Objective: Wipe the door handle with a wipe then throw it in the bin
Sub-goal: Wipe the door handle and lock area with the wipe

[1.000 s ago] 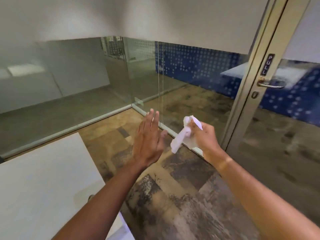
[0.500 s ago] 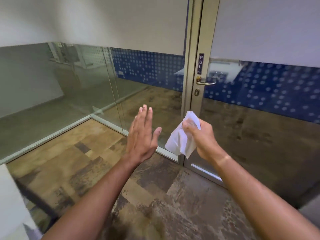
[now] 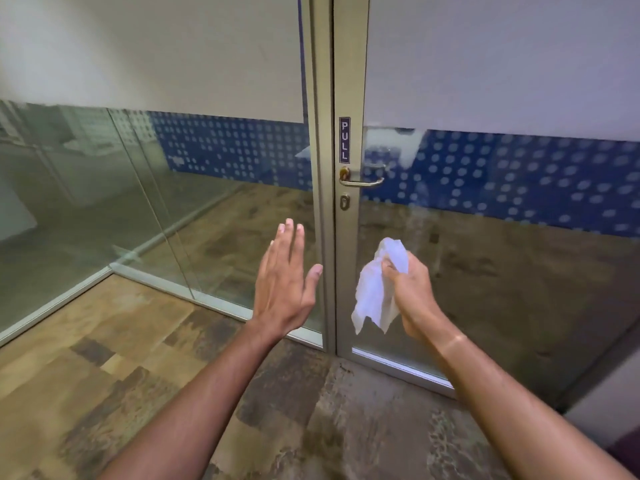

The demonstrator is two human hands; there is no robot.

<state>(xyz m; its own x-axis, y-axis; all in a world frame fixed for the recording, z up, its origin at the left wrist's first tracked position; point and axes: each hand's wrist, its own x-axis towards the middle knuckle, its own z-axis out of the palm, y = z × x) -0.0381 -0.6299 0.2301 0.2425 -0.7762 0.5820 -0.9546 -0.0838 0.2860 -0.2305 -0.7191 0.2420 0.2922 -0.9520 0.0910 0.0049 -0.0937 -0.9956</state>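
Observation:
A brass lever door handle (image 3: 362, 180) sits on the metal frame of a glass door (image 3: 349, 81), under a vertical "PULL" label (image 3: 344, 138) and above a keyhole (image 3: 344, 201). My right hand (image 3: 410, 296) is shut on a crumpled white wipe (image 3: 375, 289), which hangs below and slightly right of the handle, apart from it. My left hand (image 3: 285, 280) is open and flat, fingers up, just left of the door frame, holding nothing. No bin is in view.
Glass partition walls (image 3: 104, 202) with a blue dotted band run left and right of the door. A metal floor rail (image 3: 194, 299) lines their base. Patterned brown and grey carpet (image 3: 156, 375) covers the floor in front.
The view has swung left-to-right and closer, bringing the door and handle from the right edge to the centre. Both hands have risen slightly toward the door; the wipe stays in my right hand.

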